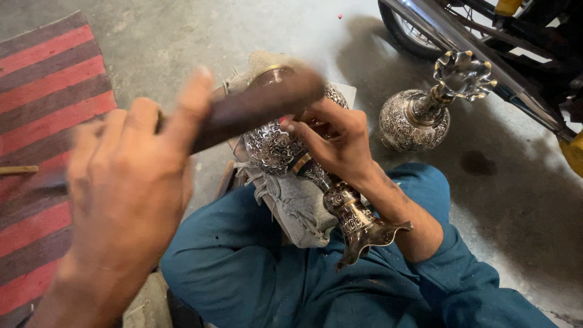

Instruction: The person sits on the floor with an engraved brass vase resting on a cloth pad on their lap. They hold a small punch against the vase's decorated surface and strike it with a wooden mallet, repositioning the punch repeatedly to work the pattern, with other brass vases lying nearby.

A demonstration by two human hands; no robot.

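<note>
An engraved silver-coloured metal vase (273,146) lies tilted on a grey cloth pad (291,203) over my lap, its flared foot (370,234) pointing toward me. My right hand (334,143) rests on the vase's round body, its fingers pinched on a small tool with a pinkish tip (283,123). Raised close to the camera and blurred, my left hand (127,182) grips a dark wooden mallet (255,106), whose head hangs just above the vase.
A second engraved vase (416,118) with a scalloped mouth stands upright on the concrete floor to the right. A motorbike wheel and frame (480,36) fill the top right. A red-and-brown striped rug (42,103) lies at left, a thin stick (18,170) on it.
</note>
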